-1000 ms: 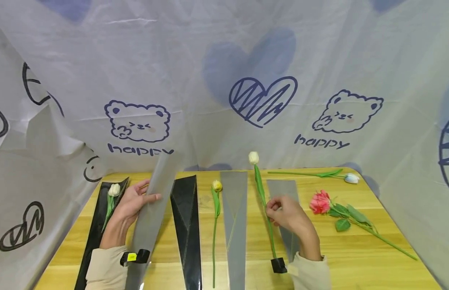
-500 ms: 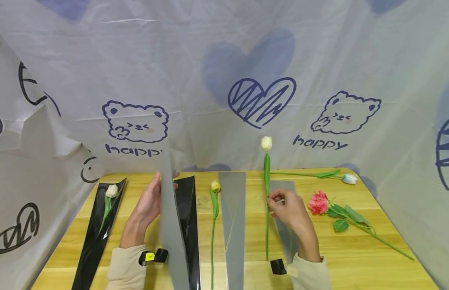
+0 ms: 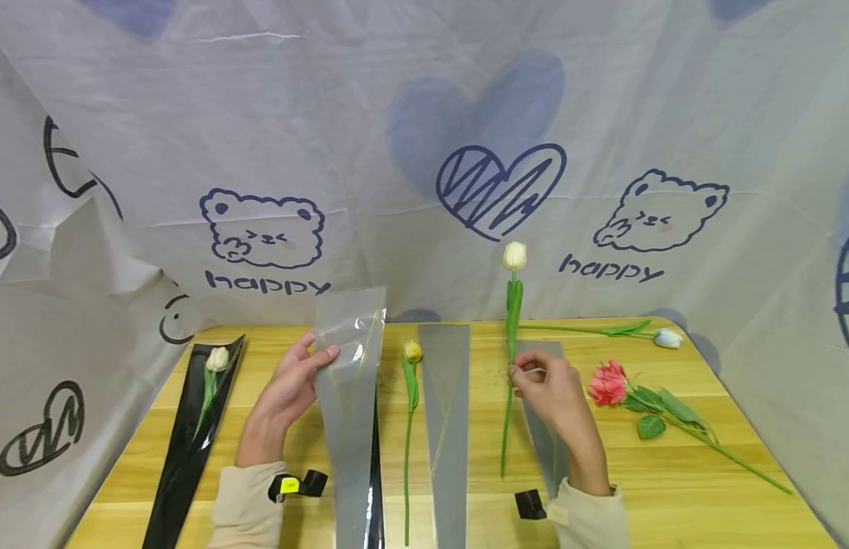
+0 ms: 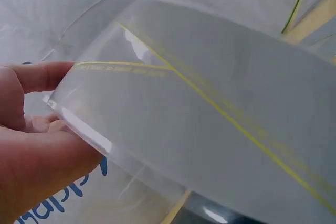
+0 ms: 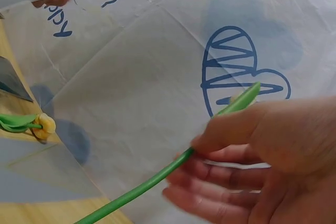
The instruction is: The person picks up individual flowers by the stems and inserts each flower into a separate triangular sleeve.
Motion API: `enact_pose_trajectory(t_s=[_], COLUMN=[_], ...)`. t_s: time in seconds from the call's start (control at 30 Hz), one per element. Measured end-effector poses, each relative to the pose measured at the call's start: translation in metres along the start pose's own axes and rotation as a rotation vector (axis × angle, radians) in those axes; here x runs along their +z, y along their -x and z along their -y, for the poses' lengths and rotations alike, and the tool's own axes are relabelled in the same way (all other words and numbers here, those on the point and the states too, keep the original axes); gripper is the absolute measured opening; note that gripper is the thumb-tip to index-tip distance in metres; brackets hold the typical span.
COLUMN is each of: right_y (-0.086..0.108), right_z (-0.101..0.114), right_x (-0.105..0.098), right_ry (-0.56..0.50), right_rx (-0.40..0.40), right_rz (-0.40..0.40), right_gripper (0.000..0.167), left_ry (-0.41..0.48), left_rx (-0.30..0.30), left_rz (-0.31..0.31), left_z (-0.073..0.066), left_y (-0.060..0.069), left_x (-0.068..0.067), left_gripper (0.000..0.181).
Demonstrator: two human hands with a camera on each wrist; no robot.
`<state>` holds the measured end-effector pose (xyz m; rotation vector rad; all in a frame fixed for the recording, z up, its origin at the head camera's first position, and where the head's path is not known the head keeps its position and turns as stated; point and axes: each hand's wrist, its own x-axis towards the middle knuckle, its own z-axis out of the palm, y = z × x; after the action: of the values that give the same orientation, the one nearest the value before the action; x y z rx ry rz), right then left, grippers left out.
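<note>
My left hand holds a grey translucent flower sleeve by its left edge near the top, with the thumb over the front. In the left wrist view the sleeve shows yellow lines and stands raised, its wide end up. My right hand pinches the stem of a white tulip partway down. The bloom points up and the bare stem end hangs over the table. In the right wrist view the green stem runs between thumb and forefinger, and the hand mostly hides the bloom.
On the wooden table, a black sleeve at left contains a white tulip. Another black sleeve lies mostly behind the raised one. A yellow tulip, grey sleeves, a pink rose and a pale blue tulip also lie there.
My left hand has moved right with the grey sleeve and turned its front toward the head camera. My right hand has raised the white tulip and brought it more upright.
</note>
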<state>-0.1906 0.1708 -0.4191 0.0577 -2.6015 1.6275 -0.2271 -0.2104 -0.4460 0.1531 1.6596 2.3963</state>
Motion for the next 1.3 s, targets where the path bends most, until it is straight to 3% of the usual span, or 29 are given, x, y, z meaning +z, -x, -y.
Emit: enact_pose_trajectory(t_s=[0.23,0.47,0.6,0.73,0.9,1.13,1.3], right_y=[-0.006,-0.009,-0.009,-0.005,-0.002,0.002,0.004], right_z=[0.004,0.012,0.015,0.016,0.022,0.036,0.043], right_x=[0.001,0.001,0.001,0.003,0.004,0.000,-0.005], right_ry=[-0.257,-0.538,-0.720,-0.855,-0.981,-1.193,-1.248], right_rx=[-0.134,-0.215,-0.239,-0.234,-0.262,-0.361,-0.439], right_rz=[-0.156,-0.345,-0.393,-0.420,-0.440,-0.538,-0.593], right_gripper=[0.013,0.014,0.019,0.021,0.023,0.021,0.019], left_ry=[-0.088,-0.284,-0.437,-0.552,-0.586,-0.602,-0.668], left_rx=[0.007,0.053,0.093,0.137,0.172,0.204,0.250], left_rz=[0.044,-0.015,-0.045,-0.026,0.010,0.042,0.052], left_z=[-0.001,-0.001,0.003,0.008,0.012,0.012,0.011], left_y=[-0.002,-0.005,-0.007,-0.006,-0.004,-0.002,0.001], left_x=[0.013,0.030,0.042,0.051,0.059,0.065,0.068], left_gripper=[0.058,0.033,0.031,0.028,0.022,0.019,0.015])
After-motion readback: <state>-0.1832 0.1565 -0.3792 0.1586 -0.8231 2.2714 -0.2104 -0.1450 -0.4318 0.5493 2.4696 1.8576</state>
